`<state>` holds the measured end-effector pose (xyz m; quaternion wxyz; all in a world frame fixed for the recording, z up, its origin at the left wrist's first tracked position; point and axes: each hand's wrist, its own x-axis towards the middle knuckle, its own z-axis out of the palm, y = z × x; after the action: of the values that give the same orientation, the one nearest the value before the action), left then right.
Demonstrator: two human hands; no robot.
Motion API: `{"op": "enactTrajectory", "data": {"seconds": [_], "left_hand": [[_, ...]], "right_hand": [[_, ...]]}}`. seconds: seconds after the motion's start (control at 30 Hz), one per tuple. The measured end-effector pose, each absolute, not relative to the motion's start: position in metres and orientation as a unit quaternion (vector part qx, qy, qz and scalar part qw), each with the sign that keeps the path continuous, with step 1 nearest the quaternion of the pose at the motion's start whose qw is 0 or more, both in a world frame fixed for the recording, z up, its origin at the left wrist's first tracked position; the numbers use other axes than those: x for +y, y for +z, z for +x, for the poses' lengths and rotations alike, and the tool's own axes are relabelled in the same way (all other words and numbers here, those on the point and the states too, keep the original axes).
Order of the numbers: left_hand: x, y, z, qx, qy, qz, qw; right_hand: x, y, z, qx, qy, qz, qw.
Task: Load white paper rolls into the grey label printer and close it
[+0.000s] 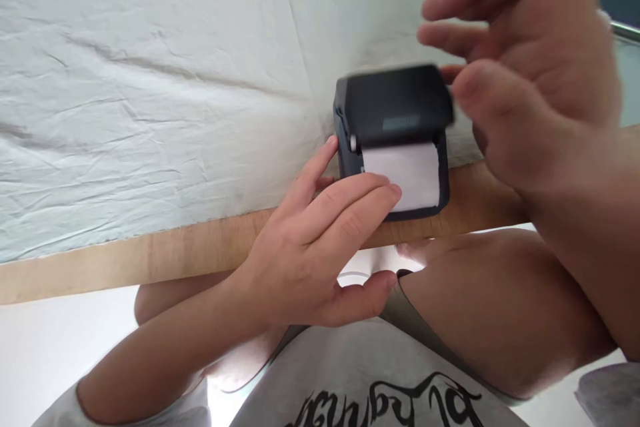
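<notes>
Left hand [315,243] rests, fingers spread, against the black box [395,130] at the tabletop [195,248] edge; right hand [537,73], fingers parted, nears its lid [390,97]. Box appears light, stiff; grip its sides.

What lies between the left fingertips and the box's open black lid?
In the head view, a white paper-like surface lies between the fingertips of the left hand and the lid.

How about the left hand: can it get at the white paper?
Probably yes: the left hand has fingertips over the white paper, and the black lid leaves much of it uncovered.
</notes>
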<state>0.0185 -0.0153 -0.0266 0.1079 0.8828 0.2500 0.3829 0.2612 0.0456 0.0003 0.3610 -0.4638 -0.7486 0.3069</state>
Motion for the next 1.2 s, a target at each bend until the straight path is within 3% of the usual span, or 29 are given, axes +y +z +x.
{"op": "enactTrajectory", "data": {"seconds": [0.17, 0.4, 0.6, 0.83, 1.2], "left_hand": [[-0.017, -0.028, 0.017, 0.267, 0.379, 0.880, 0.103], [-0.019, -0.028, 0.017, 0.333, 0.321, 0.875, 0.140], [-0.018, -0.030, 0.017, 0.321, 0.322, 0.879, 0.144], [-0.027, -0.035, 0.019, 0.423, 0.311, 0.834, 0.169], [-0.021, -0.026, 0.019, 0.364, 0.289, 0.875, 0.134]], "right_hand": [[0.047, -0.001, 0.260, -0.767, 0.308, -0.481, 0.292], [0.051, 0.005, 0.258, -0.692, 0.412, -0.511, 0.301], [0.056, 0.005, 0.264, -0.741, 0.392, -0.487, 0.246], [0.041, -0.007, 0.258, -0.746, 0.333, -0.497, 0.293], [0.047, -0.001, 0.264, -0.737, 0.343, -0.524, 0.254]]}}
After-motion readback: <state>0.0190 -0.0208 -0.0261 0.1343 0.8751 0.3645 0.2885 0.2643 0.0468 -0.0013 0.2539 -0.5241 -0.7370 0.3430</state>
